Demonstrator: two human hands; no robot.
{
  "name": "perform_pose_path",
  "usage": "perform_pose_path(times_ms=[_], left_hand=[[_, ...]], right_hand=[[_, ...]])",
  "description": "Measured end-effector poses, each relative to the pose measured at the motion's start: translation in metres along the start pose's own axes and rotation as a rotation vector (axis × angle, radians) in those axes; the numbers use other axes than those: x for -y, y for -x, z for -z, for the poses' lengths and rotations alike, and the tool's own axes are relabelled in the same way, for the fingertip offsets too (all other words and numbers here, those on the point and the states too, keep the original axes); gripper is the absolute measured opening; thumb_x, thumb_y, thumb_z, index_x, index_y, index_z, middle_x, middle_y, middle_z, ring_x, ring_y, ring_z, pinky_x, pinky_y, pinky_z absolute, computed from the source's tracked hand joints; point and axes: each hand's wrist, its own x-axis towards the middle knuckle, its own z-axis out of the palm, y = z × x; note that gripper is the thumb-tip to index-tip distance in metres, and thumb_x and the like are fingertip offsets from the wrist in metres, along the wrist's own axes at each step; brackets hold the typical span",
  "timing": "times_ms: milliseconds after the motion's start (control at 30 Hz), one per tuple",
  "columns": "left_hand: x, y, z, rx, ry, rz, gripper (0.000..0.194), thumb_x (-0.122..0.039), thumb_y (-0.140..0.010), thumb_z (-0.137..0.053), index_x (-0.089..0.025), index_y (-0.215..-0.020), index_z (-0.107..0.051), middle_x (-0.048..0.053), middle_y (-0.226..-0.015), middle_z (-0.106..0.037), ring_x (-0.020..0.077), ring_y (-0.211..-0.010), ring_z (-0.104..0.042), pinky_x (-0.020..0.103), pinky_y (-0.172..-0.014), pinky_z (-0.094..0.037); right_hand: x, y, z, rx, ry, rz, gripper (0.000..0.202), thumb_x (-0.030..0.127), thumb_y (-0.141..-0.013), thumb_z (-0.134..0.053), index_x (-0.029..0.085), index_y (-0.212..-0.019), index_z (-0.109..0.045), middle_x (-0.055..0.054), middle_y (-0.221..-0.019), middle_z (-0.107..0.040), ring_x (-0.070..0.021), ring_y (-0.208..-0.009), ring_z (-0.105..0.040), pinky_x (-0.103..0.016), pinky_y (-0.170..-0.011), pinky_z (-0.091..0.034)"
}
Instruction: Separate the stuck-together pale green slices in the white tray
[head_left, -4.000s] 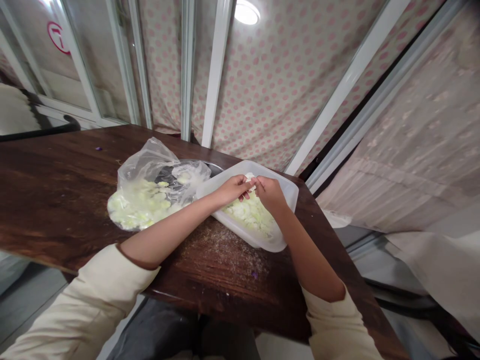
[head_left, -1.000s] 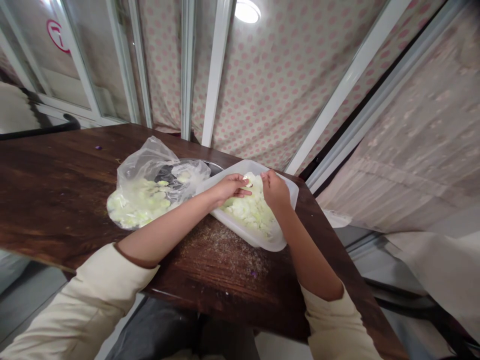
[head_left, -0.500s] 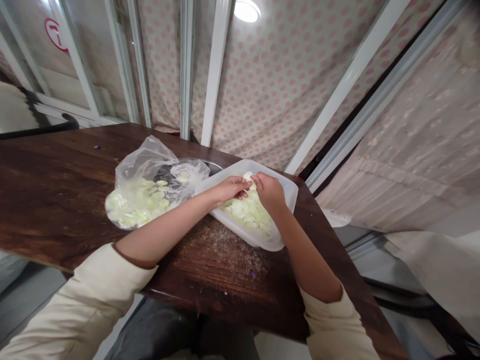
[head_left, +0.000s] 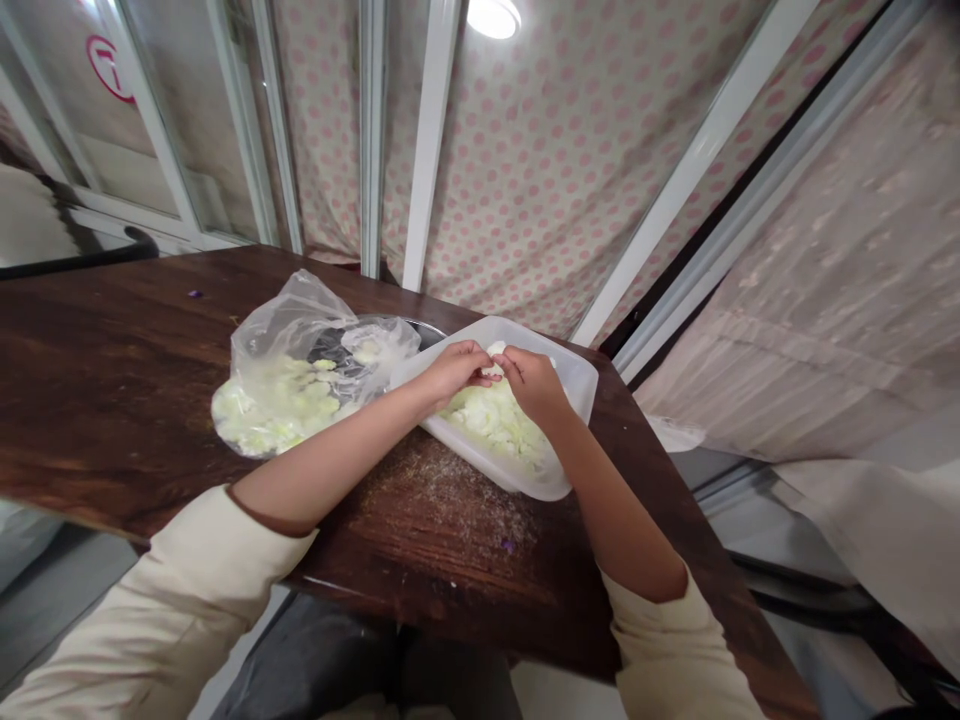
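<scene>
Over a translucent white plastic tub [head_left: 581, 385], my left hand [head_left: 457, 373] and my right hand [head_left: 532, 382] meet with fingertips almost touching. Both pinch a small white cauliflower floret [head_left: 496, 348], partly hidden by the fingers. Below them, pale green-white cauliflower pieces [head_left: 495, 420] cover the tub's bottom. To the left of my left forearm lies a clear plastic bag [head_left: 296, 315] with more cauliflower pieces [head_left: 281, 405] inside.
A metal bowl or tray [head_left: 426, 332] shows its rim behind the bag and tub. Fine crumbs [head_left: 450, 500] are scattered over the dark wooden table [head_left: 112, 370] in front of the tub. Glass panels with a dotted curtain [head_left: 540, 180] stand behind the table.
My fingers have shifted slightly around the floret, with the left hand a little higher and the hands closer together. The tub and bag stay where they were.
</scene>
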Motion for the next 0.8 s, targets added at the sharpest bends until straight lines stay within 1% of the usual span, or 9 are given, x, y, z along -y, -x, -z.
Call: perform_pose_path(times_ms=[100, 200, 300, 400, 467, 533, 600, 700, 800], left_hand=[[0.002, -0.003, 0.003, -0.001, -0.045, -0.037, 0.021, -0.013, -0.072, -0.054, -0.015, -0.059, -0.038, -0.001, -0.052, -0.05, 0.0059, -0.052, -0.052, 0.018, -0.053, -0.04], [0.004, -0.006, 0.006, -0.01, -0.055, -0.038, 0.017, -0.013, -0.073, -0.051, -0.014, -0.058, -0.042, -0.001, -0.051, -0.048, 0.0048, -0.045, -0.047, 0.018, -0.047, -0.036], [0.003, -0.006, 0.006, -0.022, -0.019, 0.011, 0.011, -0.016, -0.076, -0.049, -0.012, -0.065, -0.047, 0.002, -0.063, -0.054, 0.0057, -0.05, -0.05, 0.019, -0.048, -0.036], [0.003, -0.003, 0.006, 0.018, -0.074, 0.011, 0.014, -0.025, -0.076, -0.053, -0.013, -0.07, -0.049, 0.003, -0.07, -0.054, 0.0079, -0.062, -0.055, 0.019, -0.053, -0.037], [0.003, -0.001, 0.005, 0.042, -0.132, -0.013, 0.017, -0.028, -0.074, -0.056, -0.013, -0.069, -0.05, 0.001, -0.069, -0.052, 0.0078, -0.065, -0.054, 0.019, -0.056, -0.036], [0.003, 0.001, 0.005, 0.053, -0.168, -0.03, 0.018, -0.03, -0.074, -0.057, -0.013, -0.069, -0.051, 0.0, -0.068, -0.051, 0.0069, -0.064, -0.052, 0.02, -0.057, -0.035], [0.003, 0.001, 0.006, 0.075, -0.186, -0.031, 0.019, -0.031, -0.074, -0.056, -0.013, -0.069, -0.052, 0.0, -0.066, -0.051, 0.0063, -0.061, -0.05, 0.021, -0.057, -0.034], [0.003, 0.002, 0.005, 0.125, -0.193, -0.031, 0.02, -0.032, -0.074, -0.056, -0.013, -0.07, -0.052, -0.001, -0.063, -0.051, 0.0058, -0.058, -0.048, 0.021, -0.056, -0.033], [0.001, 0.002, 0.003, 0.147, -0.178, -0.004, 0.019, -0.03, -0.077, -0.053, -0.013, -0.071, -0.051, -0.001, -0.06, -0.051, 0.0052, -0.054, -0.046, 0.021, -0.055, -0.034]], right_hand=[[0.001, 0.001, 0.001, 0.025, -0.148, 0.034, 0.033, 0.037, -0.086, -0.032, 0.019, -0.059, -0.037, 0.002, -0.054, -0.042, -0.0102, -0.054, -0.039, -0.023, -0.056, -0.029], [-0.001, 0.001, 0.002, -0.048, -0.224, -0.052, 0.035, 0.041, -0.085, -0.031, 0.02, -0.057, -0.033, 0.003, -0.052, -0.039, -0.0102, -0.053, -0.04, -0.023, -0.054, -0.03], [-0.01, 0.001, -0.001, -0.158, -0.172, -0.205, 0.033, 0.04, -0.083, -0.034, 0.02, -0.057, -0.035, 0.003, -0.052, -0.039, -0.0105, -0.053, -0.039, -0.024, -0.053, -0.03], [-0.019, 0.0, -0.007, -0.116, -0.198, -0.291, 0.022, 0.038, -0.076, -0.046, 0.019, -0.065, -0.043, 0.003, -0.055, -0.043, -0.0101, -0.053, -0.039, -0.023, -0.053, -0.03], [-0.021, -0.001, -0.01, -0.096, -0.307, -0.278, 0.023, 0.04, -0.078, -0.043, 0.019, -0.071, -0.045, 0.003, -0.059, -0.045, -0.0103, -0.055, -0.042, -0.023, -0.054, -0.033], [-0.02, -0.002, -0.013, -0.073, -0.432, -0.247, 0.029, 0.043, -0.082, -0.035, 0.019, -0.072, -0.046, 0.002, -0.061, -0.046, -0.0108, -0.059, -0.045, -0.023, -0.056, -0.035], [-0.019, -0.003, -0.014, -0.025, -0.513, -0.221, 0.032, 0.046, -0.082, -0.034, 0.019, -0.071, -0.046, 0.002, -0.062, -0.046, -0.0109, -0.06, -0.046, -0.023, -0.057, -0.036], [-0.017, -0.003, -0.013, -0.011, -0.514, -0.199, 0.029, 0.045, -0.079, -0.043, 0.019, -0.068, -0.044, 0.003, -0.059, -0.044, -0.0103, -0.057, -0.044, -0.023, -0.055, -0.035], [-0.014, -0.002, -0.008, -0.043, -0.397, -0.179, 0.028, 0.041, -0.081, -0.041, 0.019, -0.064, -0.042, 0.004, -0.055, -0.042, -0.0101, -0.053, -0.041, -0.023, -0.054, -0.031]])
